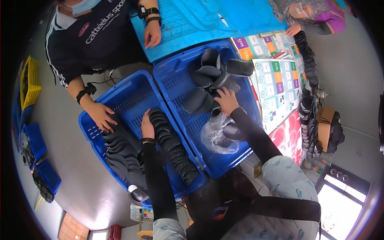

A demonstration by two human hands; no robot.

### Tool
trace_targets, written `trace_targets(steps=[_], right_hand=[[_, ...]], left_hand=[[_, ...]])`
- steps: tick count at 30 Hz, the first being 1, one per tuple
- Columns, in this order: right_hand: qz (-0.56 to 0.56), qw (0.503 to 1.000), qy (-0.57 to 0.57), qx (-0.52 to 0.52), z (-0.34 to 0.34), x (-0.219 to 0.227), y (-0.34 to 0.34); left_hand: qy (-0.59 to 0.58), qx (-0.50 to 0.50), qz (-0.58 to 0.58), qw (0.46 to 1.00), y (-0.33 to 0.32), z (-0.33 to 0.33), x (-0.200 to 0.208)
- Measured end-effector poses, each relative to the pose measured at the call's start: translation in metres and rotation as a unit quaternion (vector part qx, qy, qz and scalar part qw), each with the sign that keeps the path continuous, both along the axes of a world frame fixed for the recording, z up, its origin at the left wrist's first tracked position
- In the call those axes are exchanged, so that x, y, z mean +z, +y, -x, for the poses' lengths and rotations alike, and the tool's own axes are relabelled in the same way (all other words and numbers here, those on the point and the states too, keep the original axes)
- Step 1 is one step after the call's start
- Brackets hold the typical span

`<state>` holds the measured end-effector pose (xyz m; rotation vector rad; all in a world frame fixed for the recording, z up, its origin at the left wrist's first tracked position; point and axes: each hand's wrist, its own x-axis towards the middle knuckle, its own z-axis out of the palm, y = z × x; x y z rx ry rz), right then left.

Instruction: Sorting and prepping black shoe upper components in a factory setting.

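Note:
My left hand (pixel 148 127) is upright with its fingers stretched out, beside the top end of a nested row of black curved, cup-like pieces (pixel 173 148). That row lies along the right side of the left blue crate (pixel 138 80). In the right blue crate (pixel 188 136), my right hand (pixel 227 101) has its fingers spread over loose black cup-like pieces (pixel 198 101). Its fingertips touch the pile, and whether they grip a piece is unclear. Below that hand lies a clear plastic bag (pixel 218 138) among more black pieces.
A co-worker's hand (pixel 100 114) rests on another black row (pixel 124 156) in the left crate. Beyond the crates lies a blue sheet (pixel 192 20). Printed sheets (pixel 276 84) and a long stack of black pieces (pixel 308 120) are on the right, where another person stands.

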<state>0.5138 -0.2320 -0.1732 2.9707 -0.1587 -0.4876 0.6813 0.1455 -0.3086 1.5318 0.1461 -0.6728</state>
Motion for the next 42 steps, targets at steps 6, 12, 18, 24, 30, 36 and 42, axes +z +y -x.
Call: trace_targets(steps=[6,12,18,24,30,36,42], right_hand=[[-0.251,0.904,-0.31,-0.158,-0.057,0.099,0.057],[-0.432,0.848,-0.291,-0.097,-0.178,0.079,0.201],[-0.228,0.969,-0.086,0.027,-0.189,-0.02,0.243],[-0.319,0.94,0.065,0.1,-0.201,0.031,0.216],[-0.184,0.974,-0.009,-0.134,-0.088,-0.015,0.095],[-0.052,0.989,-0.01,-0.139,-0.069,-0.07,0.101],[-0.354,0.848,-0.386,-0.081,-0.133,0.135,0.132]], left_hand=[[-0.223,-0.105,-0.192,0.95,0.023,0.005,0.027],[-0.135,-0.054,-0.175,0.974,-0.007,0.018,0.01],[0.146,0.289,0.182,0.928,0.006,0.021,-0.001],[0.033,0.103,0.147,0.983,0.015,-0.004,0.043],[-0.027,-0.064,-0.172,0.983,0.004,-0.042,0.067],[-0.186,0.032,-0.134,0.973,-0.02,-0.015,0.092],[-0.274,-0.019,-0.202,0.94,0.024,-0.018,0.097]])
